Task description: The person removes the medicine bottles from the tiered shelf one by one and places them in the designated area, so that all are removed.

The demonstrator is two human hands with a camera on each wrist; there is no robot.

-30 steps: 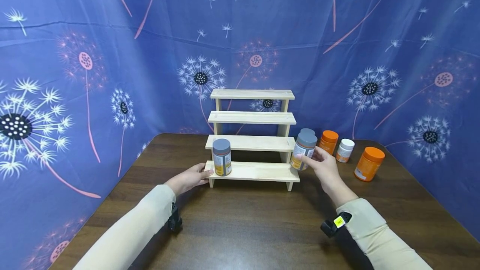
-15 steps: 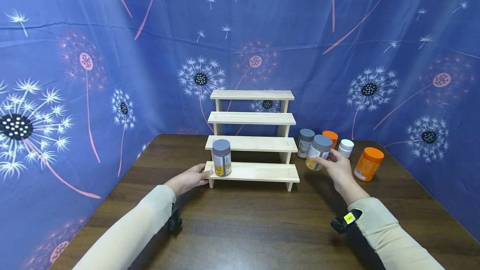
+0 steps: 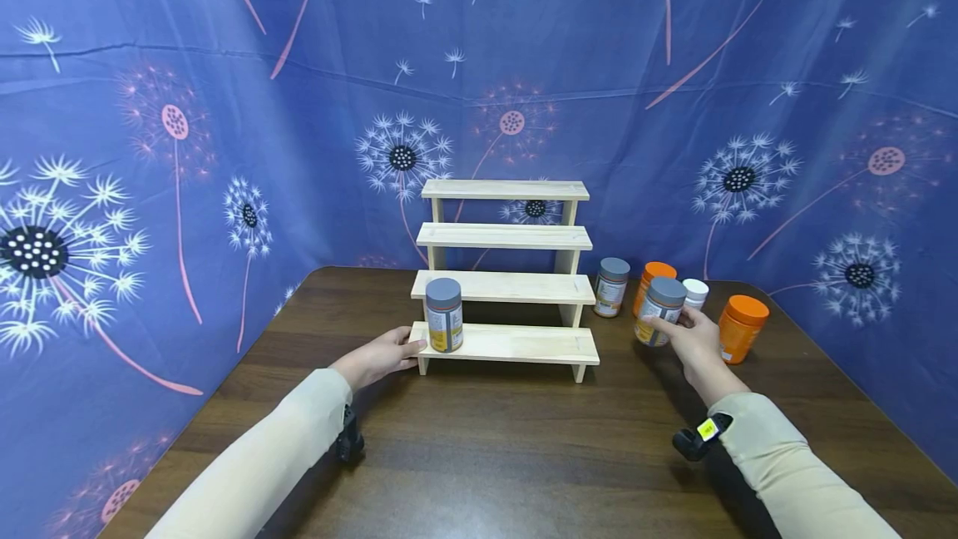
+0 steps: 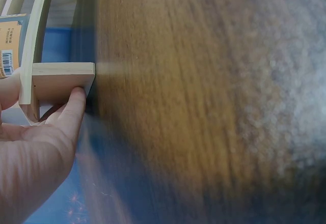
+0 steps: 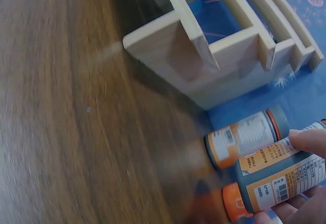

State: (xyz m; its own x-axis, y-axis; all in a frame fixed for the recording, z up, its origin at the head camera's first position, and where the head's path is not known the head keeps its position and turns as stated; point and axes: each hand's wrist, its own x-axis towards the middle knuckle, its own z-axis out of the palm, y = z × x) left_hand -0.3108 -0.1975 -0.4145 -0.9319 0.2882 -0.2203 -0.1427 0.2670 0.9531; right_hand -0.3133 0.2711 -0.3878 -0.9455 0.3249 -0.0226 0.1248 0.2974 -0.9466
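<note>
A pale wooden stepped shelf [image 3: 524,342] stands on the table in the head view. My left hand [image 3: 377,356] grips the left end of its lowest step, thumb on top and fingers against the side board [image 4: 63,81]. Just beside that thumb, a grey-lidded supplement jar [image 3: 445,318] stands upright on the step. To the right of the shelf, my right hand [image 3: 699,348] holds a second grey-lidded jar [image 3: 659,310] between thumb and fingers. In the right wrist view this held jar [image 5: 285,175] partly covers another grey-lidded jar [image 5: 244,137].
Behind the held jar are a grey-lidded jar [image 3: 611,288], an orange jar [image 3: 651,275] and a white-capped bottle [image 3: 696,292], the latter two partly hidden. Another orange jar [image 3: 743,327] stands right of my right hand. A blue patterned cloth [image 3: 479,40] hangs behind the brown table [image 3: 486,456].
My right hand has carried its jar rightward, away from the shelf's right end, uncovering the grey-lidded jar behind. My left hand and the jar on the step have stayed put.
</note>
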